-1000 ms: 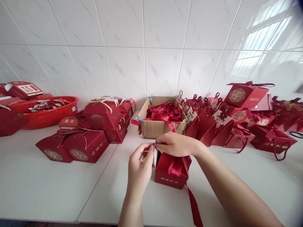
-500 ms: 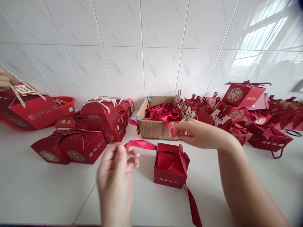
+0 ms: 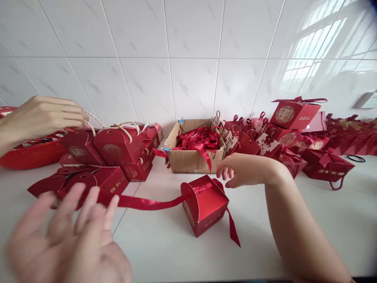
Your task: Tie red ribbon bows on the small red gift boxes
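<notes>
A red gift box (image 3: 210, 200) stands turned on the white counter, its curved flaps folded up to the top. A red ribbon (image 3: 147, 203) runs from it leftward to my left hand (image 3: 73, 239), which is palm up and blurred, fingers spread. The ribbon passes behind the fingers; whether any grip remains is hidden. Another ribbon length (image 3: 232, 230) hangs from the box's right side onto the counter. Just above and right of the box hovers my right hand (image 3: 240, 171), fingers loosely bent and apart, with nothing visible in it.
A cardboard box (image 3: 196, 161) of red ribbons stands behind. Finished-looking red boxes (image 3: 294, 114) crowd the right. Rope-handled boxes (image 3: 118, 145) are stacked left, where another person's hand (image 3: 55, 114) holds a rope handle beside a red basin (image 3: 32, 155).
My left hand moved left and nearer, its fingers spreading, and the ribbon stretched out longer. The gift box has turned, its flaps now closer together. The other person's hand moved right with a rope-handled box.
</notes>
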Demonstrator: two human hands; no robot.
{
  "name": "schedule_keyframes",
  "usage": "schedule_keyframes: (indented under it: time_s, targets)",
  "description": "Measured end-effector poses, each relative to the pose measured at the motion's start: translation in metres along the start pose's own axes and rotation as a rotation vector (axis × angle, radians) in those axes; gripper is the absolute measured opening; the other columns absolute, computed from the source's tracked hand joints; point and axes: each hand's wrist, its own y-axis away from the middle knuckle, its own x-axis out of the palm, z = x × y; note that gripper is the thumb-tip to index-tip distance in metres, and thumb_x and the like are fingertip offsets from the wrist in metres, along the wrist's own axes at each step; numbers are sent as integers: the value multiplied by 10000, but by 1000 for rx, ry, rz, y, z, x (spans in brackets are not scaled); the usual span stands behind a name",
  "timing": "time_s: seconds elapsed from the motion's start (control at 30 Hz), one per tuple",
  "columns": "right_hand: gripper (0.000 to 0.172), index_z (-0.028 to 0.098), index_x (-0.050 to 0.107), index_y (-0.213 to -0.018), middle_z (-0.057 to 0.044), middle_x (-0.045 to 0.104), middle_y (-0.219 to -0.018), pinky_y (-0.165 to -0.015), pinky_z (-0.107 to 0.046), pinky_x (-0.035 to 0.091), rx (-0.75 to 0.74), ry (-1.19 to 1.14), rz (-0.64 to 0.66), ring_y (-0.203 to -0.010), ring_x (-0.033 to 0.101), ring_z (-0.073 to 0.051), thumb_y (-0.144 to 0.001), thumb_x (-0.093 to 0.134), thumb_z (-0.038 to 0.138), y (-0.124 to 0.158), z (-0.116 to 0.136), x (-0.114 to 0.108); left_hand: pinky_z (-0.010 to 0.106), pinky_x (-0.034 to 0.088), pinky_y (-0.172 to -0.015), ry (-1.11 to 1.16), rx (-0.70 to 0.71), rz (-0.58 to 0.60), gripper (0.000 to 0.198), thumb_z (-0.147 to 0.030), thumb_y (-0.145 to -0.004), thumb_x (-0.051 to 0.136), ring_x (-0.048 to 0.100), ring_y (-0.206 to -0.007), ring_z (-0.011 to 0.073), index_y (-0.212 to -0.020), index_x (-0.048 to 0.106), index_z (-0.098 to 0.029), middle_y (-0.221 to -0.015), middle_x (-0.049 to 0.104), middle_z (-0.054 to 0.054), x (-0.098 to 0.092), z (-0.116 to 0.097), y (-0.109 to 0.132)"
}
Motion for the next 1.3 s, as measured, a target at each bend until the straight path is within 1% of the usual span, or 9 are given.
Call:
schedule_keyframes:
  time_s: [0.07,0.13,0.27,0.37,0.53,0.73,0.97,1.2,1.3]
  targets:
    - [232,209,651,-869,-34,656,-892,-555,-254,430,-22,12,39,-742,600,-179,-650,610,142,-8,0,2,433,364,-1092,-61,-43,136,379,-329,-772,659,470,-1272,254,-1143,587,-315,-1272,593,-6,46,-33,-2]
    - [175,207,633,-809,-27,655,-862,-553,-252,419,-54,21,85,-749,597,-181,-656,583,138,-13,2,3,447,344,-1085,-174,-176,349,317,-377,-742,672,502,-1234,280,-1042,633,-281,-1227,624,31,70,-47,0]
    - [103,193,586,-738,-30,642,-790,-542,-256,381,-76,8,109,-720,588,-179,-690,518,133,-17,6,5,393,434,-933,-351,-336,727,317,-467,-736,654,579,-1109,287,-966,635,-249,-1094,672,75,77,-32,10]
    - [78,186,560,-725,-33,631,-781,-529,-253,351,-109,13,47,-688,566,-166,-692,514,131,-17,8,5,295,459,-708,-384,-381,837,288,-508,-769,609,635,-855,233,-840,601,-228,-857,684,51,79,-19,14]
    - [57,184,548,-713,-16,621,-736,-518,-247,328,-150,-5,-181,-626,518,-133,-737,503,158,-10,12,0,233,312,-497,-384,-441,879,396,-592,-763,576,426,-490,138,-660,544,-211,-522,474,-35,85,-19,16]
    - [104,176,595,-762,-3,637,-737,-582,-238,380,-264,-76,-400,-645,524,-119,-760,497,139,-4,12,-4,257,398,-645,-333,-449,1009,381,-556,-803,545,517,-677,177,-659,519,-204,-690,564,9,88,-15,14]
    - [123,173,595,-775,0,638,-744,-605,-227,424,-376,-148,-492,-660,547,-114,-748,504,94,-2,13,-3,279,423,-734,-298,-537,971,383,-588,-832,474,557,-777,189,-760,522,-215,-776,589,13,92,-11,17]
    - [104,198,594,-767,22,610,-675,-546,-224,405,-227,-127,-541,-597,530,-109,-753,511,136,1,7,-7,279,396,-643,-333,-551,932,367,-559,-778,558,573,-713,199,-927,559,-224,-788,628,30,91,-12,23]
    - [89,211,575,-763,55,525,-546,-465,-220,336,-120,-120,-579,-496,438,-96,-748,507,155,2,3,-8,289,387,-641,-434,-427,781,354,-555,-748,587,582,-765,224,-894,549,-235,-866,642,49,90,-7,21]
